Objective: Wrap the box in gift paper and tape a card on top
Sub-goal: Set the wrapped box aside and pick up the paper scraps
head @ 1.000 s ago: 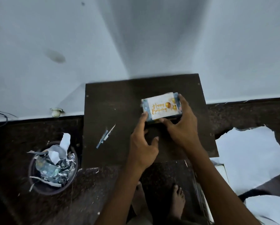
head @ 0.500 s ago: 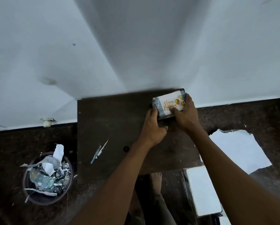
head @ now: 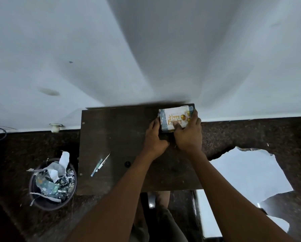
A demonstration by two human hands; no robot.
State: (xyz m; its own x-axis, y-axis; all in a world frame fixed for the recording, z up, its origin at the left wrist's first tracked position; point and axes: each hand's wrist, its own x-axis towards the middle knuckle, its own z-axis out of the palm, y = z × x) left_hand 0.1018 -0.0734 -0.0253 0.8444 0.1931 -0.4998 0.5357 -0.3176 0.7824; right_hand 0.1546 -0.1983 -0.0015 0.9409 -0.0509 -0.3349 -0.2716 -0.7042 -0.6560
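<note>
A single wide-angle camera sits on the person's head and looks forward and steeply down. Both forearms enter from the near edge and run to the far middle of the view, so the hands lie well away from the lens. The dark table (head: pixel 121 137) fills the middle, seen almost from above, with its far edge against the white wall (head: pixel 146 49), which takes up the far half. Straight lines bow toward the edges. The floor (head: pixel 15 154) shows left and right.
</note>
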